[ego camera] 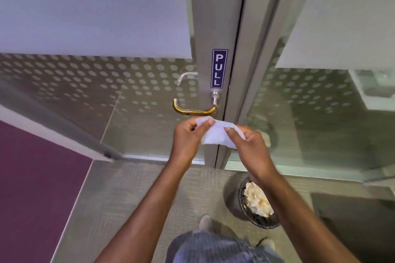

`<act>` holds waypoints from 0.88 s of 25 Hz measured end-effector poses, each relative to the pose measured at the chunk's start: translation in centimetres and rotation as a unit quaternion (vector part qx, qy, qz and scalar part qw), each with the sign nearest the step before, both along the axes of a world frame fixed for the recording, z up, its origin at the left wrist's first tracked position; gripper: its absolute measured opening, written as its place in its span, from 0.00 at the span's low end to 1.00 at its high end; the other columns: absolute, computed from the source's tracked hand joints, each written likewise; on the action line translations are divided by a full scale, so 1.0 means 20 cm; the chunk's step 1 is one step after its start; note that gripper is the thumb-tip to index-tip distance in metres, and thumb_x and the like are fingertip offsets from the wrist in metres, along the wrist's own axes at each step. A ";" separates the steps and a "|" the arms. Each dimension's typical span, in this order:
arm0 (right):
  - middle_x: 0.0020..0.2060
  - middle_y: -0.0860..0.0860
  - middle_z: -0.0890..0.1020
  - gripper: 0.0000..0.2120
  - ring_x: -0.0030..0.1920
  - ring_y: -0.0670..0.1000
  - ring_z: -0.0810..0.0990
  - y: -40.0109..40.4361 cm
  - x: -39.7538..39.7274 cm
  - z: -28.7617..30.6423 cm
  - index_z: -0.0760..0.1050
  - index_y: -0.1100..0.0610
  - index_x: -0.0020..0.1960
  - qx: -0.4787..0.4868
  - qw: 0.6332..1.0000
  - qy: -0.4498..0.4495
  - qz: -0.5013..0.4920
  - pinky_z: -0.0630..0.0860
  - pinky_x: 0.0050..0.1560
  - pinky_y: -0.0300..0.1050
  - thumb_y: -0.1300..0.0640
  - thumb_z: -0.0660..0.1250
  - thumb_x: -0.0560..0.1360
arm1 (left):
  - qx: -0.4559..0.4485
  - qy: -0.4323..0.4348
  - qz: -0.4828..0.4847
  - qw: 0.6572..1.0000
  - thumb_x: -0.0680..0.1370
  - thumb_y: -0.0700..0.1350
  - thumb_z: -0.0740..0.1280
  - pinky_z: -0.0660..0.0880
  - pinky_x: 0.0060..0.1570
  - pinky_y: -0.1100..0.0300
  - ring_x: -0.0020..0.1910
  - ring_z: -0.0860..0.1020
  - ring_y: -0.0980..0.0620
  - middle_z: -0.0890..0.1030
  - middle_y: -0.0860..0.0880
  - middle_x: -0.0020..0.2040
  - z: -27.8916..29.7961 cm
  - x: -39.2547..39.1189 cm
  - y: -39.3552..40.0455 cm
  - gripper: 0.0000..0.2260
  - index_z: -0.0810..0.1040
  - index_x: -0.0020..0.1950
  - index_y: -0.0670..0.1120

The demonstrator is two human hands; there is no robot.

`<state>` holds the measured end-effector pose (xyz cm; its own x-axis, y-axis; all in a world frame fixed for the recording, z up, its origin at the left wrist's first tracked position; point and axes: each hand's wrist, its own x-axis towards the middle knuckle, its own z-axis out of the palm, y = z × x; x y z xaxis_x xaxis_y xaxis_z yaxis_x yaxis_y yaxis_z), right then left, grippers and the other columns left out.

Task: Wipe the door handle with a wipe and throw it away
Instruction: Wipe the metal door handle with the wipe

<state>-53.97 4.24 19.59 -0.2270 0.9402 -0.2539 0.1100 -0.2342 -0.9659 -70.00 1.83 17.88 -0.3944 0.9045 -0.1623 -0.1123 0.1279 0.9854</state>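
A curved metal door handle with a golden sheen juts from the grey door frame, just under a blue PULL sign. Both hands hold a white wipe stretched between them, just below the handle and apart from it. My left hand pinches the wipe's left upper corner. My right hand grips its right side. A black mesh waste bin, filled with crumpled paper, stands on the floor at the lower right.
The glass door with dotted frosting is to the left, a fixed glass panel to the right. A purple wall is at the left. My shoes stand on grey carpet near the bin.
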 end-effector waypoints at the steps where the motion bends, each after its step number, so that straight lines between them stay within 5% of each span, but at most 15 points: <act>1: 0.51 0.52 0.88 0.12 0.53 0.51 0.86 0.00 -0.05 0.00 0.85 0.54 0.58 -0.023 0.999 0.031 0.013 0.81 0.51 0.45 0.52 0.65 0.82 | 0.006 0.001 0.025 1.000 0.80 0.39 0.73 0.78 0.42 0.61 0.42 0.82 0.55 0.88 0.49 0.45 -0.01 -0.05 -0.01 0.05 0.88 0.47 0.48; 5: 0.56 0.51 0.87 0.13 0.59 0.52 0.85 0.00 -0.21 -0.01 0.83 0.52 0.61 -0.053 0.993 0.101 0.040 0.81 0.57 0.49 0.50 0.63 0.83 | 0.006 -0.046 0.083 0.995 0.82 0.43 0.71 0.78 0.42 0.61 0.43 0.82 0.54 0.87 0.49 0.45 -0.07 -0.18 -0.06 0.04 0.86 0.52 0.46; 8: 0.48 0.45 0.87 0.07 0.45 0.44 0.84 0.04 -0.33 0.02 0.82 0.50 0.54 -0.004 0.997 0.081 0.002 0.80 0.45 0.38 0.53 0.65 0.82 | 0.016 -0.088 0.136 0.987 0.83 0.44 0.70 0.78 0.43 0.57 0.44 0.82 0.51 0.87 0.46 0.46 -0.12 -0.25 -0.05 0.06 0.85 0.54 0.42; 10: 0.42 0.42 0.82 0.02 0.38 0.40 0.78 0.10 -0.39 0.03 0.75 0.47 0.52 0.094 0.995 -0.025 -0.016 0.75 0.39 0.39 0.50 0.65 0.82 | 0.015 -0.081 0.166 0.983 0.83 0.43 0.70 0.75 0.37 0.61 0.40 0.80 0.54 0.85 0.50 0.42 -0.13 -0.31 -0.03 0.05 0.85 0.52 0.43; 14: 0.42 0.43 0.78 0.04 0.39 0.42 0.78 0.22 -0.50 0.07 0.63 0.43 0.54 0.245 0.941 -0.232 0.034 0.68 0.35 0.44 0.50 0.57 0.82 | 0.005 -0.090 0.189 0.978 0.82 0.41 0.71 0.74 0.33 0.68 0.36 0.79 0.59 0.84 0.52 0.41 -0.14 -0.41 0.05 0.02 0.83 0.50 0.45; 16: 0.47 0.46 0.79 0.04 0.47 0.52 0.79 0.28 -0.56 0.07 0.66 0.46 0.55 0.290 0.911 -0.289 0.048 0.71 0.43 0.48 0.54 0.57 0.82 | 0.001 -0.094 0.195 0.976 0.82 0.41 0.71 0.74 0.33 0.68 0.37 0.80 0.59 0.84 0.50 0.43 -0.15 -0.46 0.11 0.02 0.83 0.51 0.45; 19: 0.56 0.47 0.77 0.08 0.58 0.52 0.75 0.30 -0.62 0.08 0.72 0.49 0.60 0.323 0.870 -0.370 0.050 0.69 0.58 0.52 0.53 0.59 0.82 | -0.012 -0.098 0.194 0.976 0.83 0.42 0.70 0.74 0.33 0.67 0.38 0.79 0.56 0.83 0.47 0.43 -0.18 -0.51 0.17 0.03 0.83 0.50 0.45; 22: 0.59 0.49 0.73 0.13 0.58 0.53 0.71 0.19 -0.65 0.05 0.72 0.49 0.62 0.384 0.805 -0.452 -0.001 0.68 0.56 0.51 0.47 0.62 0.80 | -0.033 -0.096 0.184 0.978 0.83 0.43 0.70 0.68 0.30 0.66 0.35 0.72 0.54 0.77 0.45 0.40 -0.22 -0.53 0.20 0.04 0.81 0.48 0.45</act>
<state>-67.04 8.01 20.62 -0.2733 0.8989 0.3424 0.8500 0.3924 -0.3516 -80.65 5.84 13.43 -0.6481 0.6914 -0.3192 -0.3451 0.1069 0.9325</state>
